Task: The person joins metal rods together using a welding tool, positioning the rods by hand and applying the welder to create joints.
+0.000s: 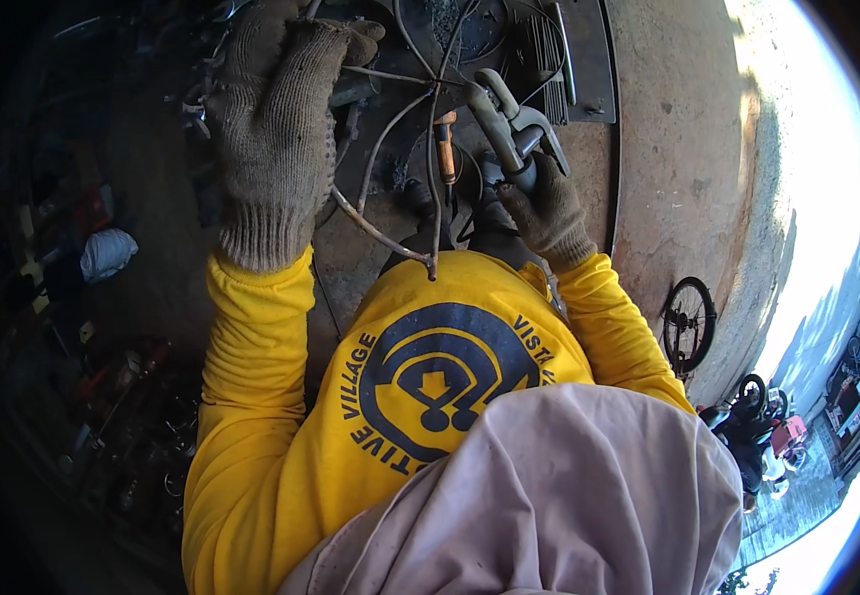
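Note:
Thin metal rods, bent and joined into an open frame point(382, 238), stand right in front of my body. My left hand point(276, 139), in a worn knitted glove, is raised at the frame's left side. Its thumb points right, but the other fingertips are not clearly visible, so I cannot tell what it grips. My right hand point(551, 213), gloved too, is closed round the dark handle of a grey metal welding electrode holder point(494, 117), whose jaws point up and left toward the rods. Between the rods and this holder is an orange-handled tool point(446, 149), with a dark cable near it.
A dark metal tabletop point(594, 59) lies at the far right, with a bundle of thin straight rods point(545, 59) on it. A loose wheel point(689, 322) and a motorcycle point(747, 402) are farther right. Dim clutter and a pale bundle point(108, 255) lie at left.

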`<state>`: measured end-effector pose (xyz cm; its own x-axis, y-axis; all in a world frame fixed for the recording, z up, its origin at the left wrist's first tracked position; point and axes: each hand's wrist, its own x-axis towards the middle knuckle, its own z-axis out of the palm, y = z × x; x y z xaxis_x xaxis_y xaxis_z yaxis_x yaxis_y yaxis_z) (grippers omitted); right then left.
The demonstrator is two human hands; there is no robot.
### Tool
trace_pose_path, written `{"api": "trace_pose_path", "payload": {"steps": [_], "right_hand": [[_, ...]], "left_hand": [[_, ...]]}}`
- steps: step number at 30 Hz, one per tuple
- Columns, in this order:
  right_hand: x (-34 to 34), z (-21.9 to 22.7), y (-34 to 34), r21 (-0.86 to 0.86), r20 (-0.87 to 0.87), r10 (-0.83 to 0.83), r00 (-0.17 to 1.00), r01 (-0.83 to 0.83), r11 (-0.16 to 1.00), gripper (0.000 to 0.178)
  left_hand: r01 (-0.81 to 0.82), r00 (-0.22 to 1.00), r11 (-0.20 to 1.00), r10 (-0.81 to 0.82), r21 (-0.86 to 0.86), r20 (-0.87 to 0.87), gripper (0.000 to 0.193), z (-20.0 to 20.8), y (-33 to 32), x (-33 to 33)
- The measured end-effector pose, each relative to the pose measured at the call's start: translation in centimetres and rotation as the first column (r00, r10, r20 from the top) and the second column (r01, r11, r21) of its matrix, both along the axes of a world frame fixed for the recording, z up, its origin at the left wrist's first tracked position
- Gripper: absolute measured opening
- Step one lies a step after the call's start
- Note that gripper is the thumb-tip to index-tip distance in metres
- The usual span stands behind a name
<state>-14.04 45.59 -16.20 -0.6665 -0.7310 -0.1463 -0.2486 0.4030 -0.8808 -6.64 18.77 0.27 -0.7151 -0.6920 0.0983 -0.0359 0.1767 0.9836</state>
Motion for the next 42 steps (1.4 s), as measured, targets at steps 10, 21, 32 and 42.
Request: {"api": "trace_pose_path", "payload": {"steps": [10,21,32,42], "right_hand": [[0.3,0.3,0.0,0.022,0.002,-0.004,1.0,0.004,1.0,0.057],[0.4,1.4,-0.6,0.058,0.02,0.003,1.0,-0.004,0.998,0.053],[0.7,0.5,-0.6,0.094,0.013,0.033,0.999,-0.034,0.995,0.051],[0.8,-0.8,0.0,-0.195,0.243,-0.095,0.965,0.145,0.97,0.057]], "left_hand": [[-0.009,1.0,1.0,0.009,0.009,-0.015,0.041,-0.2,-0.1,0.3],[0.075,0.996,0.997,-0.076,-0.022,-0.043,0.039,-0.5,-0.4,0.5],[0.116,0.978,0.993,-0.116,-0.007,-0.173,0.039,-3.1,-2.3,1.7],[0.105,0.984,0.991,-0.116,-0.082,-0.134,0.04,-1.3,-1.1,0.5]]}}
